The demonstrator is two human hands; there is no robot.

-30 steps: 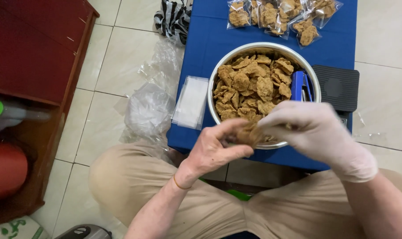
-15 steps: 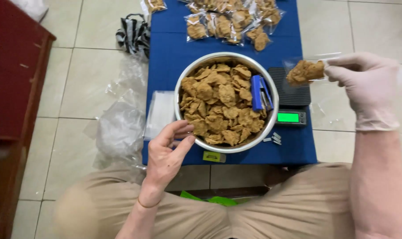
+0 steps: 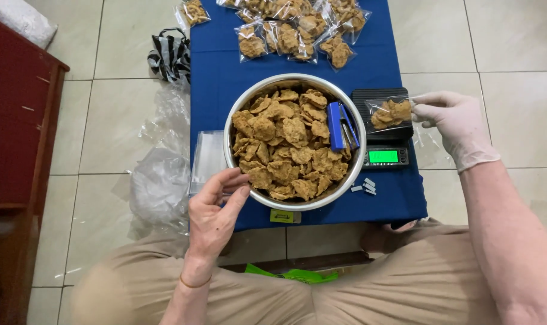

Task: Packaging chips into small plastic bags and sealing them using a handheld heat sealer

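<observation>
My right hand (image 3: 453,125), in a white glove, holds a small clear bag of brown crackers (image 3: 391,113) on the platform of a black digital scale (image 3: 383,133) with a lit green display. My bare left hand (image 3: 215,213) rests with fingers apart against the near left rim of a large steel bowl (image 3: 234,108). The bowl is heaped with brown crackers (image 3: 285,144), and a blue stapler (image 3: 339,125) lies on them at the right. Everything stands on a low blue table (image 3: 216,72).
Several filled cracker bags (image 3: 291,30) lie at the table's far end. A stack of empty clear bags (image 3: 207,159) sits left of the bowl, and loose plastic (image 3: 160,183) lies on the tiled floor. A dark red cabinet (image 3: 14,150) stands at the left. Staple strips (image 3: 365,186) lie near the scale.
My right hand carried the filled bag away from the bowl and lowered it onto the scale. My left hand let go of the bag and dropped to the bowl's left rim.
</observation>
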